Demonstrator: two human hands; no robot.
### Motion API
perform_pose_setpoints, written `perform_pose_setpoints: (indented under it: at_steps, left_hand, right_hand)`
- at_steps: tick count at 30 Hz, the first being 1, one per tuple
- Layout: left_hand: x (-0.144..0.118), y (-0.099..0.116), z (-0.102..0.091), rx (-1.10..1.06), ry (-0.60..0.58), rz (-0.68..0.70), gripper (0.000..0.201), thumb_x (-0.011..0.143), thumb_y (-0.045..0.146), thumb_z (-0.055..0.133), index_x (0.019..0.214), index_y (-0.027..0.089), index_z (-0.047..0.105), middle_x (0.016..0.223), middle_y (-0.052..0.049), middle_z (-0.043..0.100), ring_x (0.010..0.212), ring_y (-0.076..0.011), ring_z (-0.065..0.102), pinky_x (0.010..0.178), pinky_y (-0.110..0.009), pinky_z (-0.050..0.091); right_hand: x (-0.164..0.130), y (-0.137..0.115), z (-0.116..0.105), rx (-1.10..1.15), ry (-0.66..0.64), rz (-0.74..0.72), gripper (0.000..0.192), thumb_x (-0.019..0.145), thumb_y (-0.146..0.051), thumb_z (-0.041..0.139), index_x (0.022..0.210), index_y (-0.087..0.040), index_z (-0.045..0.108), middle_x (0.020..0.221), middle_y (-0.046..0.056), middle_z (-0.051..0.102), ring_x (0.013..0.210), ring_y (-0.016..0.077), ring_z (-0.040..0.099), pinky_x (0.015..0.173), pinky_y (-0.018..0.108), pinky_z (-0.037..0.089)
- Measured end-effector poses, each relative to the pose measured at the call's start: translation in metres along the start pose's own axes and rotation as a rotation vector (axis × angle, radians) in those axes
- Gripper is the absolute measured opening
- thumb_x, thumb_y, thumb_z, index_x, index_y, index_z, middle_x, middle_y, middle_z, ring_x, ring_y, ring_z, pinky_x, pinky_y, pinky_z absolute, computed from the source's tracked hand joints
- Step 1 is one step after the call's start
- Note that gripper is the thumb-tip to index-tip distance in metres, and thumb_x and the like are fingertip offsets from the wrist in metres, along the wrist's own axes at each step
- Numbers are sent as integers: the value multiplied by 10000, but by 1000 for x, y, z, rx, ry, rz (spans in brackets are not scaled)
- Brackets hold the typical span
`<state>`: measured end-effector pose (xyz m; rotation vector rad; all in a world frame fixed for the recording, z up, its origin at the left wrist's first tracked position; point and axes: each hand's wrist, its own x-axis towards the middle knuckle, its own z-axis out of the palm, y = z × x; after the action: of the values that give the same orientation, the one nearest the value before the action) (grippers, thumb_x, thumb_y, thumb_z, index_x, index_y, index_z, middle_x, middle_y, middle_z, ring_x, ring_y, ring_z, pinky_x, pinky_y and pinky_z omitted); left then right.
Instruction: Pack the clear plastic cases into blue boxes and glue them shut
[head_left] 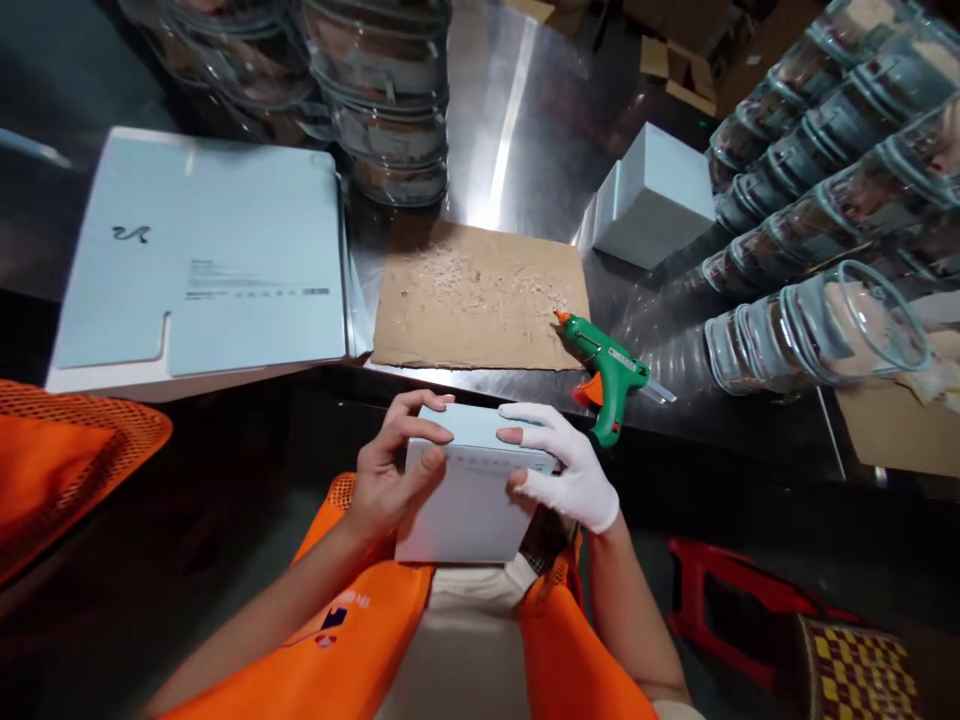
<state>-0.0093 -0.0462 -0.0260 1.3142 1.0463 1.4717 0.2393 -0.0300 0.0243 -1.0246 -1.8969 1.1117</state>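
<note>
A pale blue-white box (469,510) rests near my lap, in front of the table edge. My left hand (401,460), bare, grips its left side, with fingers over the top and the thumb on the near face. On the other side my right hand (562,465), in a white glove with some fingertips uncovered, clasps the top and right edge. Beyond the box, a green glue gun (611,375) with an orange nozzle and trigger lies on the table, its nozzle on a cardboard sheet (480,340) spotted with dried glue.
Flat printed box blanks (247,220) are stacked at left on the metal table (487,100). Clear round containers (397,130) stand in stacks at the back, and more containers (810,330) lie at right. White boxes (660,195) sit back right. A red stool (720,590) is below.
</note>
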Motion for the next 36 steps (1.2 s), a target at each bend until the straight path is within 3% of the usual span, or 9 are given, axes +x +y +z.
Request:
perform_pose_setpoints:
  at_steps: [7, 10, 12, 15, 17, 20, 25, 32, 36]
  left_hand:
    - [-2, 8, 5, 39, -45, 5, 222, 968, 435, 736, 874, 235, 758, 1079, -90, 738, 1171, -285, 722, 1057, -470, 570]
    - [4, 14, 6, 37, 53, -45, 220, 951, 436, 756, 879, 228, 760, 1053, -82, 748, 1185, -285, 712, 1053, -434, 560]
    - [12, 17, 6, 23, 242, -87, 212, 921, 430, 797, 885, 225, 755, 1073, -59, 745, 1179, -248, 700, 1062, -370, 540]
    - [26, 19, 9, -163, 475, -281, 312, 852, 490, 862, 951, 226, 728, 1066, -30, 749, 1018, -201, 726, 904, -303, 597]
    - [32, 17, 13, -358, 427, -475, 411, 836, 550, 862, 1045, 233, 705, 1026, -42, 756, 888, -209, 746, 733, -307, 628]
    - [32, 12, 19, -503, 308, -547, 578, 895, 658, 757, 1332, 303, 625, 1170, -98, 752, 1019, -270, 768, 715, -352, 659]
    - [16, 9, 15, -356, 363, -197, 780, 928, 784, 597, 1578, 393, 420, 1551, -128, 561, 1475, -307, 537, 1033, -468, 633]
    - [-11, 9, -8, -3, 267, 97, 604, 904, 514, 805, 1445, 309, 630, 1394, -103, 702, 1231, -258, 725, 1052, -353, 627]
    - [-15, 3, -37, 145, 321, 108, 523, 896, 427, 803, 1387, 301, 676, 1334, -104, 751, 1161, -291, 765, 960, -364, 676]
  right_hand:
    - [-7, 15, 13, -37, 48, -59, 321, 1056, -513, 600, 1176, -275, 778, 1363, 106, 736, 1293, 260, 681, 1109, 462, 556]
    - [-24, 17, 15, -218, 258, -27, 668, 940, -746, 639, 1402, -263, 646, 1581, 169, 540, 1472, 351, 539, 1177, 559, 493]
    - [-40, 14, 19, -433, 412, -111, 880, 778, -863, 722, 1449, -307, 595, 1548, 159, 539, 1483, 417, 497, 1190, 638, 449]
    - [-59, 10, 24, -788, 283, -386, 533, 753, -708, 866, 1183, -431, 717, 1179, 12, 746, 1143, 327, 690, 1133, 572, 489]
    - [-63, 6, 22, -968, 136, -560, 242, 835, -533, 873, 1017, -444, 742, 1037, -82, 794, 926, 222, 717, 1081, 464, 513]
    - [-53, 1, 3, -1038, 114, -646, 177, 878, -423, 835, 1015, -397, 726, 1094, -96, 824, 926, 198, 756, 1112, 456, 475]
    - [32, 1, -56, -1053, 244, -536, 541, 803, -467, 882, 1279, -333, 664, 1270, 51, 801, 1133, 310, 758, 1204, 596, 382]
    - [236, 42, -114, -1003, 267, -76, 474, 903, -303, 629, 1227, 40, 676, 1443, 237, 663, 1403, 347, 576, 1213, 461, 316]
    - [278, 67, -127, -984, 339, -31, 366, 831, -174, 725, 1123, 44, 687, 1321, 292, 716, 1255, 341, 667, 1120, 424, 443]
